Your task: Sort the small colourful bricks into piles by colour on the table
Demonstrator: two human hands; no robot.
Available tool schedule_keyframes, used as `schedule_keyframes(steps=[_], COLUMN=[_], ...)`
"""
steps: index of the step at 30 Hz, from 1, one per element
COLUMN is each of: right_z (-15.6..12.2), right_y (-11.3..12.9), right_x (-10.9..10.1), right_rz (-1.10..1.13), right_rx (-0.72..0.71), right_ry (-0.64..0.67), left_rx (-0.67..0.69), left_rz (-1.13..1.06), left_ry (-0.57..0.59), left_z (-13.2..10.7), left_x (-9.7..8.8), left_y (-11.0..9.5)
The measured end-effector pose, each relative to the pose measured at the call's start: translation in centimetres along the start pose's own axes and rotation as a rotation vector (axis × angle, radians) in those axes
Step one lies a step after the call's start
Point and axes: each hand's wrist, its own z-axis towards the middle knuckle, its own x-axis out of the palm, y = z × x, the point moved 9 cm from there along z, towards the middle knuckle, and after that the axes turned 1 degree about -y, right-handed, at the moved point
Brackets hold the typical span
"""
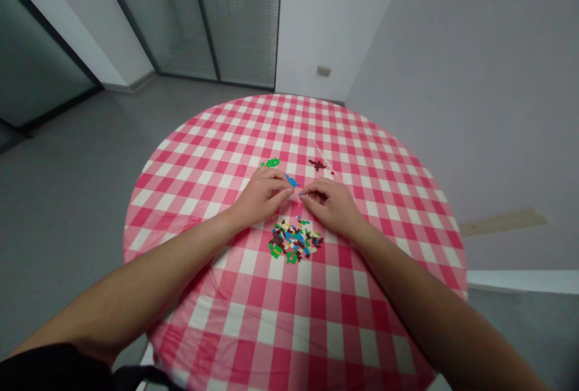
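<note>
head view | hands, 2: left hand (262, 197) curled, right hand (328, 205) fingertips pinched together, any held piece too small to tell | brick groups, 3, beside a blue bricks streak (292, 181) between the hands: mixed brick pile (295, 240) below the hands, green brick cluster (271, 163) upper left of them, brown brick cluster (317, 165) upper right | all on pink gingham tablecloth (289, 119)

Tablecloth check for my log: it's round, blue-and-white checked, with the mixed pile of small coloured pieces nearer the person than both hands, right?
No: the head view shows the tablecloth pink-and-white checked, not blue. The mixed pile of small coloured pieces does lie nearer the person than the left hand and right hand.
</note>
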Motion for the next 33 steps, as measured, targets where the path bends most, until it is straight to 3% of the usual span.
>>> schedule_keyframes(steps=[5, 15, 24, 33], right_z=[0.2, 0.2, -0.2, 0.0], right_y=[-1.7, -2.0, -0.4, -1.3], right_x=[0.8, 1.2, 1.6, 2.3], right_rz=[-0.193, -0.275, -0.358, -0.442], right_rx=[0.108, 0.154, -0.012, -0.036], right_ry=[0.113, 0.161, 0.247, 0.182], left_rx=[-0.17, -0.205, -0.218, -0.209], left_rz=[0.035, 0.023, 0.003, -0.034], left_ry=[-0.109, -0.117, -0.121, -0.094], left_z=[-0.2, -0.2, -0.3, -0.3], left_x=[-1.0, -1.0, -1.1, -0.8], left_y=[1.5, 1.8, 2.1, 2.3])
